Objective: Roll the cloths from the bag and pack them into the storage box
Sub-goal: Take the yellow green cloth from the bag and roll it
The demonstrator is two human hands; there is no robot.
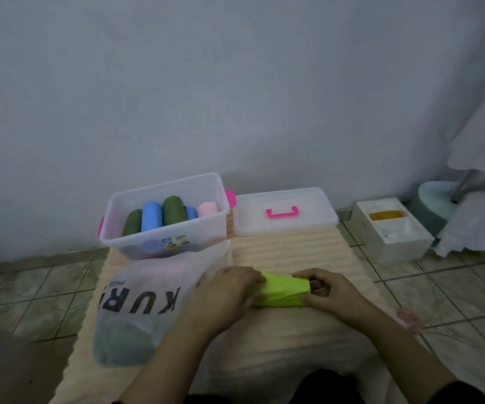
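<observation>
While rolled, green cloth (283, 291) between hands.

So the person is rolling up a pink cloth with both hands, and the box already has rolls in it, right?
Not quite. The head view shows that the cloth being rolled is bright lime green, not pink. The rest is right: the left hand and the right hand both grip it, and the storage box already holds green, blue and pink rolls.

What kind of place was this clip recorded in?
Probably a room in a home, with the person working at floor level. The tiled floor, the plain painted wall meeting it, and a ribbed mat laid out under the storage box suggest this.
</observation>
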